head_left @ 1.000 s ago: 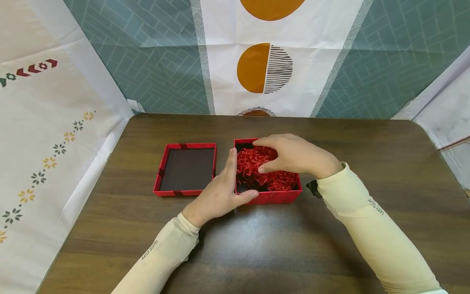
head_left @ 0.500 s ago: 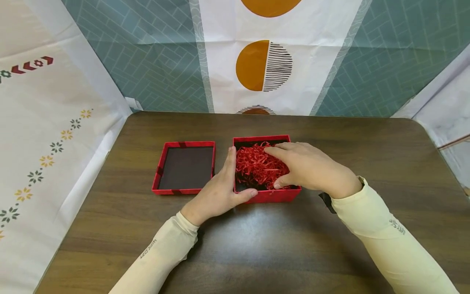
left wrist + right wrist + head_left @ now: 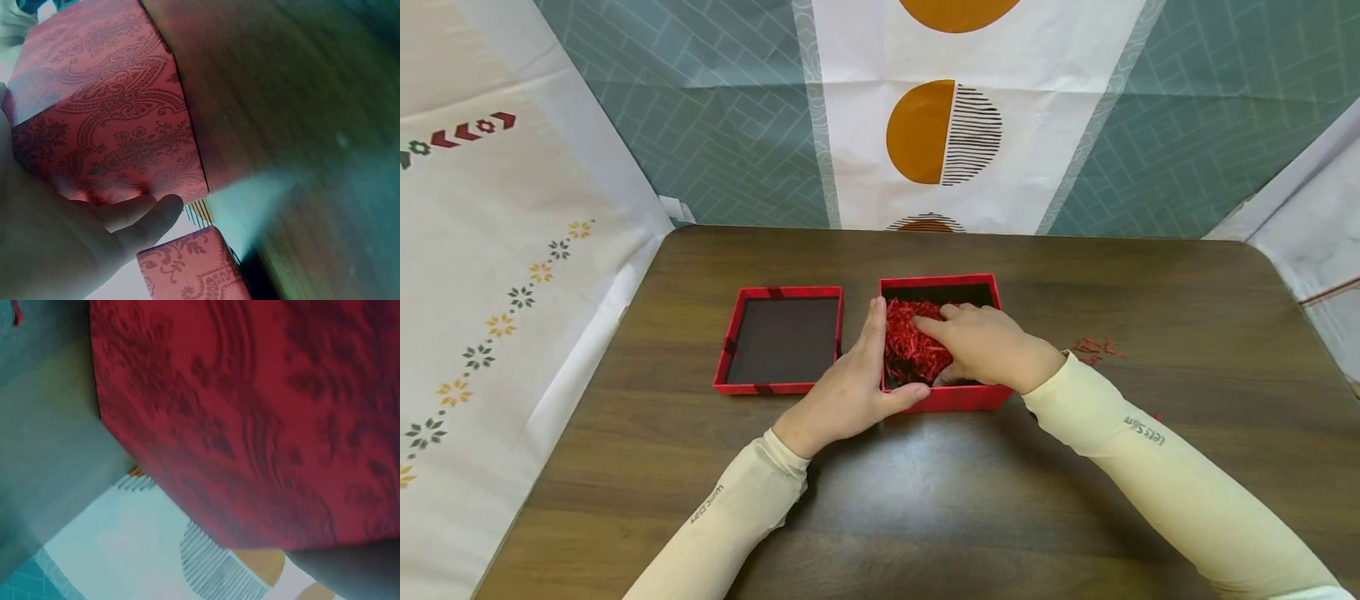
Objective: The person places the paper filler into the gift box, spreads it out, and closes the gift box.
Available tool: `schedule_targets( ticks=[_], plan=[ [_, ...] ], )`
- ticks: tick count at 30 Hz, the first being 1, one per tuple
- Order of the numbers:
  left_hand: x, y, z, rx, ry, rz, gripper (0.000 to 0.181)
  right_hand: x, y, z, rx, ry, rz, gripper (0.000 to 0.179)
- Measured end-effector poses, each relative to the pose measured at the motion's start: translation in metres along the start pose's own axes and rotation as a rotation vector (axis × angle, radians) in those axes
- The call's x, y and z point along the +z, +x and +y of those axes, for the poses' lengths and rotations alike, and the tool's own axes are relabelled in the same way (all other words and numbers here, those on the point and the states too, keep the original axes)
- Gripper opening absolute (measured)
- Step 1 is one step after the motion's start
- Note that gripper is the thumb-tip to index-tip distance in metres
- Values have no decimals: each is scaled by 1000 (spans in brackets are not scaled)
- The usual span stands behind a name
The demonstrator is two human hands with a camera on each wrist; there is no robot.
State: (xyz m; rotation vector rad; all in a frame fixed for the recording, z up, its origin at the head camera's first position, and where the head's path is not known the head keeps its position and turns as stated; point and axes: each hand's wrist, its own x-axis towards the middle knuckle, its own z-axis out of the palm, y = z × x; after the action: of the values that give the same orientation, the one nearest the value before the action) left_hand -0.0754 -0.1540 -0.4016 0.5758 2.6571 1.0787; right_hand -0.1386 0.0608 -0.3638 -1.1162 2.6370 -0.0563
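A red box (image 3: pixel 958 400) with a dark inside holds red shredded paper (image 3: pixel 917 337), bunched towards its left side. My left hand (image 3: pixel 850 392) lies along the box's left wall, fingers straight, with the thumb at the front left corner. In the left wrist view this hand (image 3: pixel 69 231) touches the patterned red box wall (image 3: pixel 112 106). My right hand (image 3: pixel 985 342) reaches into the box, its fingers spread on the shredded paper; the thumb's tip is partly hidden. The right wrist view is filled mostly by the box's patterned outer wall (image 3: pixel 250 425).
A shallow red lid (image 3: pixel 786 387) with a dark inside lies left of the box. A few loose red paper shreds (image 3: pixel 1097 346) lie on the brown wooden table (image 3: pixel 925 517), right of the box. Patterned cloth (image 3: pixel 970 125) hangs behind the table.
My right hand first shifted right, then came back left and lower into the box. The shredded paper sits further left than a second ago. My left hand keeps its place.
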Motion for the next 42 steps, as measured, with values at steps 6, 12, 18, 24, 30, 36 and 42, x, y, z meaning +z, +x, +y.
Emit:
schedule_targets(
  ticks=[6,12,18,24,30,36,42],
  plan=[
    [1,2,1,6,-2,-4,115,-2,-6,1,-39,-57,45,46],
    [0,3,3,7,-11,-11,115,-30,-23,3,16,163,30,66],
    [-2,1,1,3,-17,-12,115,-42,-17,1,-79,273,169,45],
    [-1,1,0,-3,-22,-16,115,-7,12,-5,-261,227,125,15],
    [2,3,1,2,-19,-14,116,2,15,0,-332,339,-18,15],
    [1,2,3,-3,-24,-21,116,-17,-2,4,-276,391,61,22],
    [0,1,3,-20,-24,-15,116,-38,-23,13,-154,447,215,29]
  ],
)
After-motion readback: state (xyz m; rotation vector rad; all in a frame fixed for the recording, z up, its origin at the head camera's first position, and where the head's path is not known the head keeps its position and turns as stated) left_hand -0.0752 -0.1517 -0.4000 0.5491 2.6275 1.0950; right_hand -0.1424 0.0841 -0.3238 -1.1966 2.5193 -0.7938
